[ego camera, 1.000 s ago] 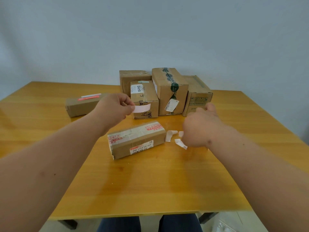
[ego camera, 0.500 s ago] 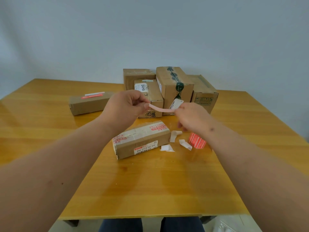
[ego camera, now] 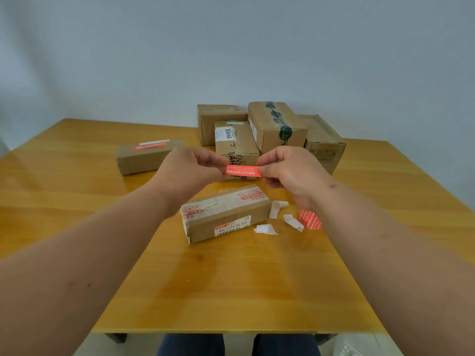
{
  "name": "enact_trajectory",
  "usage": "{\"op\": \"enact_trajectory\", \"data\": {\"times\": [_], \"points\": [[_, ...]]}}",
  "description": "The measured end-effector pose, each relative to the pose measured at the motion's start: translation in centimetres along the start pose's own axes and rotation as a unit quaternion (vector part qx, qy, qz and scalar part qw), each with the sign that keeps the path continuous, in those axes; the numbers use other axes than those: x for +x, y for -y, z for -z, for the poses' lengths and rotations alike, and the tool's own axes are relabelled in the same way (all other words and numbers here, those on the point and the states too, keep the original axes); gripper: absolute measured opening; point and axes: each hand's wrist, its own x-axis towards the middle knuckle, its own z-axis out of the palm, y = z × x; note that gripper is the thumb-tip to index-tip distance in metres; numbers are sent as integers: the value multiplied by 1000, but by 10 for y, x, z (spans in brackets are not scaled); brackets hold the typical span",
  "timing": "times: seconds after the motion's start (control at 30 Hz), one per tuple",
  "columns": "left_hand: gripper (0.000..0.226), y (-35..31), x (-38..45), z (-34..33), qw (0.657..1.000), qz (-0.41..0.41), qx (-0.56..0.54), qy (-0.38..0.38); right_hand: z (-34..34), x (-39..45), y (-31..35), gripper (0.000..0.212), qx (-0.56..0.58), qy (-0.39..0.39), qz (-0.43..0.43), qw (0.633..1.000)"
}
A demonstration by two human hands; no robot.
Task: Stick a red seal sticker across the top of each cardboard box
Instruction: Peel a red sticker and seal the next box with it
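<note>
Fingertips of both my hands pinch one red seal sticker (ego camera: 243, 172), one end each, thumb against forefinger, so the strip hangs taut and level with its printed face toward me; held by the ends, I judge, to keep the gummed side off my skin until it goes down. Left hand (ego camera: 191, 170): knuckles up, remaining fingers curled in. Right hand (ego camera: 290, 173): same pinch, mirrored, remaining fingers folded beneath. Both forearms reach forward from the near edge of the table (ego camera: 231, 291), converging above the near box (ego camera: 226, 214), which lies lengthwise directly under the strip, apart from it, its top not yet sealed. Beside that box, to the right: three white backing scraps (ego camera: 291, 222), peeled and dropped, and a roll of red stickers (ego camera: 309, 219) partly hidden by my right wrist, kept within reach. Far left: sealed box (ego camera: 149, 155), a red strip already on top. Behind the hands: cluster of four boxes (ego camera: 272, 129), no red seal visible on them, presumably awaiting their turn.
</note>
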Motion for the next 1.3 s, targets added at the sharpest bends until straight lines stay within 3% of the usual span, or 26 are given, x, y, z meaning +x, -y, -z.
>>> {"op": "enact_trajectory", "data": {"times": [0.13,0.3,0.47,0.73,0.97,1.3], "points": [[8,4,-2,6,998,47,19,-38,-10,-1,4,13,-93,25,44,994],[22,8,0,4,985,121,115,46,-23,2,5,12,-110,91,41,989],[15,15,9,2,971,156,164,78,-31,8,4,16,-138,116,24,983],[18,23,23,-6,944,157,271,101,-47,15,11,24,-305,123,51,943],[20,21,35,-4,936,182,270,131,-42,17,11,24,-286,134,38,948],[15,24,37,-12,919,164,324,153,-51,22,-5,19,-395,119,80,907]]}}
